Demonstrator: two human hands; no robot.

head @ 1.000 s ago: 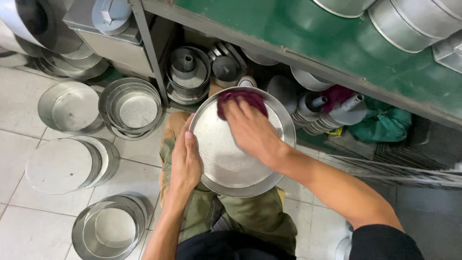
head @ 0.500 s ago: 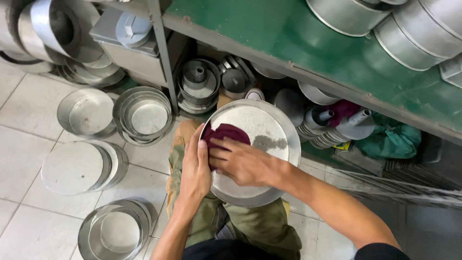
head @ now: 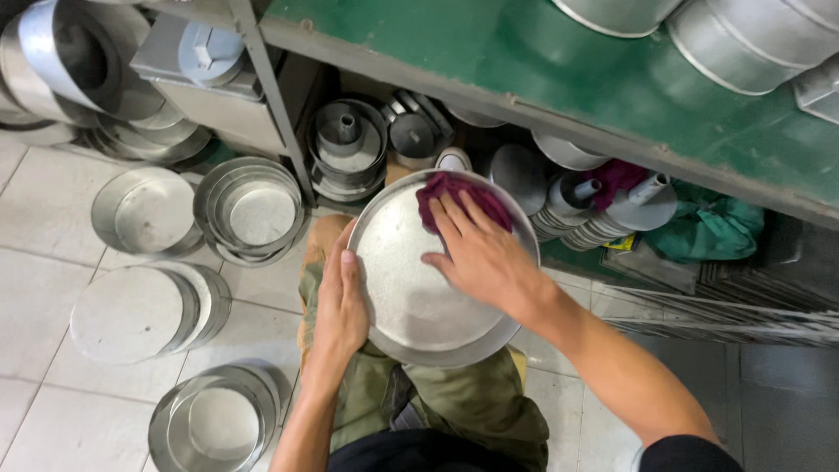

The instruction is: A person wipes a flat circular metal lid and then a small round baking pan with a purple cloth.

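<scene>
A round, shallow metal pan (head: 411,293) rests on my lap, its inside facing up. My left hand (head: 339,301) grips the pan's left rim, thumb on the edge. My right hand (head: 481,253) presses a dark red cloth (head: 454,197) against the pan's upper inside surface, fingers spread over the cloth. My legs in olive trousers (head: 454,402) lie under the pan.
Stacks of round metal pans stand on the tiled floor at left: (head: 144,210), (head: 253,210), (head: 140,310), (head: 214,424). A green shelf (head: 559,79) with more pans runs overhead. Tube pans (head: 350,149) and funnel-shaped lids (head: 603,205) sit under it, beside a green cloth (head: 708,227).
My right hand slid the red cloth from the top of the pan to its left side and back to the upper right. The left hand kept its hold on the rim.
</scene>
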